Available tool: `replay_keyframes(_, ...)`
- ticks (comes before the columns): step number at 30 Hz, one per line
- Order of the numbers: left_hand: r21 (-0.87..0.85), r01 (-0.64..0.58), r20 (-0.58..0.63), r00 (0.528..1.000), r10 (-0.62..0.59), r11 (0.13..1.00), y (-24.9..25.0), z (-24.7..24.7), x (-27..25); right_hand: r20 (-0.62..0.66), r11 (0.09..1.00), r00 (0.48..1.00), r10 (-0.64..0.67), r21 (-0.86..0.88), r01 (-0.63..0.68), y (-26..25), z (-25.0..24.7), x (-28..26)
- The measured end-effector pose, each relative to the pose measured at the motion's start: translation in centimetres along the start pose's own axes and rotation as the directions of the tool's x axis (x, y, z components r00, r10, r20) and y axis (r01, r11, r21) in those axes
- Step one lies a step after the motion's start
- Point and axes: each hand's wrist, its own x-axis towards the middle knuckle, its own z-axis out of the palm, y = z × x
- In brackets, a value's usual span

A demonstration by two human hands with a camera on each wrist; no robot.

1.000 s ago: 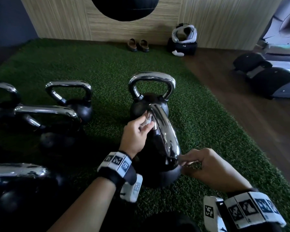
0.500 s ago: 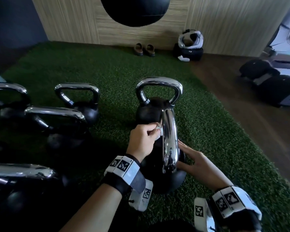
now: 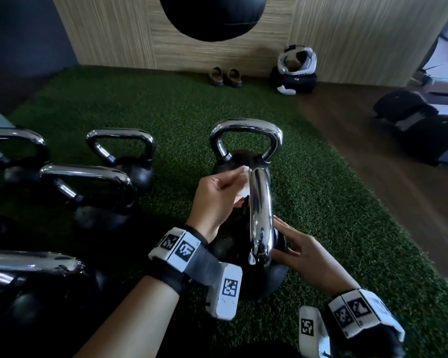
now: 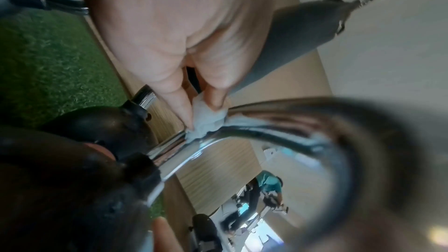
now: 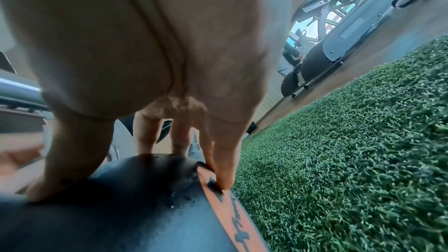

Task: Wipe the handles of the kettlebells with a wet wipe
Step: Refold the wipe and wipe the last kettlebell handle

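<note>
A black kettlebell (image 3: 259,280) with a chrome handle (image 3: 261,213) stands on the green turf in front of me. My left hand (image 3: 217,195) pinches a small white wet wipe (image 3: 244,182) against the far left side of that handle; the left wrist view shows the wipe (image 4: 208,120) held between thumb and fingers on the chrome bar (image 4: 278,127). My right hand (image 3: 303,251) rests with straight fingers on the kettlebell's black body (image 5: 135,208), fingertips (image 5: 224,181) touching an orange label. A second kettlebell (image 3: 246,140) stands right behind.
Several more chrome-handled kettlebells (image 3: 119,161) stand to the left on the turf (image 3: 334,202). A black punching bag (image 3: 212,14) hangs above. Shoes (image 3: 225,77) and a bag with a helmet (image 3: 295,71) lie by the wooden wall. Exercise machines (image 3: 424,130) stand on the wooden floor at right.
My right hand has moved from the near end of the handle onto the kettlebell's body. The handle now points more directly away from me, and my left hand keeps the wipe on it.
</note>
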Motion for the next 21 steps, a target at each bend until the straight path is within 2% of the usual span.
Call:
replay_keyframes(2,-0.12,0.008,0.025,1.0,-0.005,0.993,0.5,-0.2,-1.1,-0.007,1.0,1.0,0.002,-0.004,-0.002,0.0,0.1,-0.1)
replay_keyframes(4,-0.147,-0.011,0.059,0.998,0.02,0.989,1.3,-0.5,-1.9,-0.006,1.0,1.0,0.003,0.017,-0.002,-0.1,0.1,-0.1)
replay_keyframes(9,0.06,-0.084,0.052,0.995,0.081,0.995,3.4,-1.1,-1.8,-0.022,0.996,1.0,-0.005,0.084,0.007,-0.1,0.3,-0.1)
replay_keyframes(11,0.066,-0.042,0.148,0.988,0.031,0.997,3.7,-2.1,-2.5,-0.015,0.995,1.0,-0.017,0.102,0.019,0.2,0.4,0.0)
replay_keyframes(14,0.071,0.064,0.37,0.925,-0.086,0.995,4.0,-3.8,-4.2,0.003,0.993,0.999,-0.043,0.109,0.043,0.7,0.3,0.2)
replay_keyframes(16,0.123,-0.006,0.399,0.916,-0.044,0.992,3.6,-4.2,-5.0,0.003,0.994,0.998,-0.064,0.095,0.063,0.7,0.1,0.3)
replay_keyframes(19,0.074,-0.073,0.346,0.937,0.043,0.995,2.4,-4.2,-6.1,0.014,0.994,0.997,-0.077,0.085,0.075,1.0,0.0,0.5)
replay_keyframes(21,0.089,-0.092,0.398,0.916,0.049,0.992,1.8,-4.5,-6.8,0.015,0.993,0.997,-0.075,0.088,0.073,1.2,0.0,0.5)
